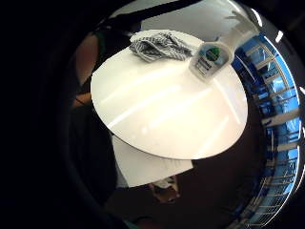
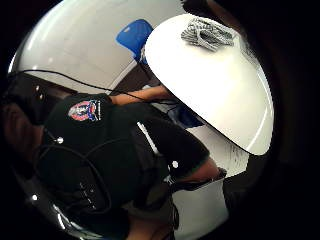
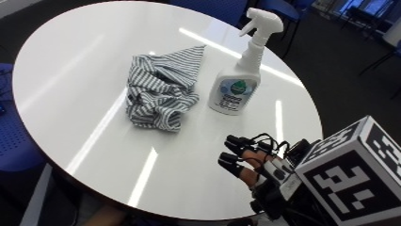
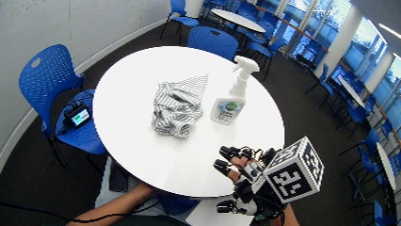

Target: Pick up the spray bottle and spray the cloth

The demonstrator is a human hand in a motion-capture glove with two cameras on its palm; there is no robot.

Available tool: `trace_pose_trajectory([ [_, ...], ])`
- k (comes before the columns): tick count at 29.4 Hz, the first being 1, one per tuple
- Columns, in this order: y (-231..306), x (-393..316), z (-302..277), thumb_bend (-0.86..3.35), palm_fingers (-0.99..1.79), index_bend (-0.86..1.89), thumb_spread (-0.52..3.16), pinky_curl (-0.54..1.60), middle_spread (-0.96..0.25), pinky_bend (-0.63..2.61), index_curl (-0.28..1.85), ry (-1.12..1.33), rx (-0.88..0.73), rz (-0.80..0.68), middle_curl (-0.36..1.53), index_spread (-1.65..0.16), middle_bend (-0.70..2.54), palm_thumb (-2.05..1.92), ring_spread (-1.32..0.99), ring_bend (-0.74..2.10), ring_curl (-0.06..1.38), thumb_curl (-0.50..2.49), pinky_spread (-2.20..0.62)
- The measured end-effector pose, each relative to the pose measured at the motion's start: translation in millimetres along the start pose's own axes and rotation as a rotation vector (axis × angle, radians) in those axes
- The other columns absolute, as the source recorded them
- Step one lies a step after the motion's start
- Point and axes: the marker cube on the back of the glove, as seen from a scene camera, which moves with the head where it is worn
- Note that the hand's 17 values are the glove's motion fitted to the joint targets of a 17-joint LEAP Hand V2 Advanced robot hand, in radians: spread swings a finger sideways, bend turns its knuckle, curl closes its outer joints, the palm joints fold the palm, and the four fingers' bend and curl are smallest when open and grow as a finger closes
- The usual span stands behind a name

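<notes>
A round white table is ringed by blue chairs, with a crumpled striped cloth just beside an upright green-labelled spray bottle, while the gloved right hand is held apart, fingers relaxed and empty.

Glossy white table, striped woven cloth, plastic spray bottle

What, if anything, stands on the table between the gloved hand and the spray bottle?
Nothing visible does. Only bare white table lies between the gloved right hand and the spray bottle. The striped cloth lies beside the bottle, off that path.
</notes>
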Motion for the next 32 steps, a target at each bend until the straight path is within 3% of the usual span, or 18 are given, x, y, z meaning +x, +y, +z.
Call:
trace_pose_trajectory([
  [12,-13.7,-1.6,10.3,0.14,0.48,0.16,0.92,0.21,-0.07,0.38,0.19,0.005,-0.084,-0.034,0.16,-0.39,0.20,0.33,-0.06,0.33,0.18,0.12,0.20],
  [32,-40.2,15.8,21.6,0.04,0.46,0.16,1.12,0.28,-0.08,0.36,0.25,0.032,-0.066,0.000,0.25,-0.44,0.18,0.36,-0.07,0.32,0.23,0.20,0.23],
])
